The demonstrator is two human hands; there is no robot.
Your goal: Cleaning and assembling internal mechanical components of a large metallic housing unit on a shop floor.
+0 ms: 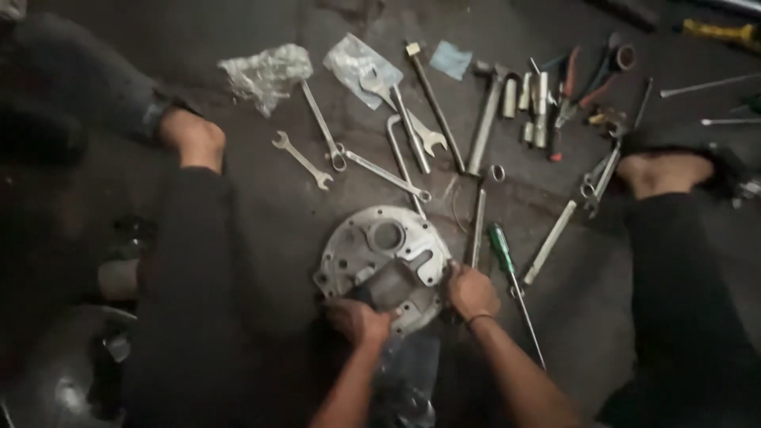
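Observation:
A round grey metal cover plate (372, 246) with several holes lies on the dark floor between my legs. My left hand (357, 320) grips its near edge beside a darker block (390, 287) mounted on the plate. At the plate's right edge, my right hand (471, 291) is closed, a dark band around its wrist. What sits inside the right fingers is hidden. A green-handled screwdriver (502, 252) lies just right of that hand.
Several spanners (301, 159), a hammer (485, 119), sockets (539, 107), pliers (575, 91) and crumpled plastic bags (265, 73) are spread on the floor beyond the plate. My feet (193, 139) flank the tools. A dark rounded metal part (55, 372) lies at lower left.

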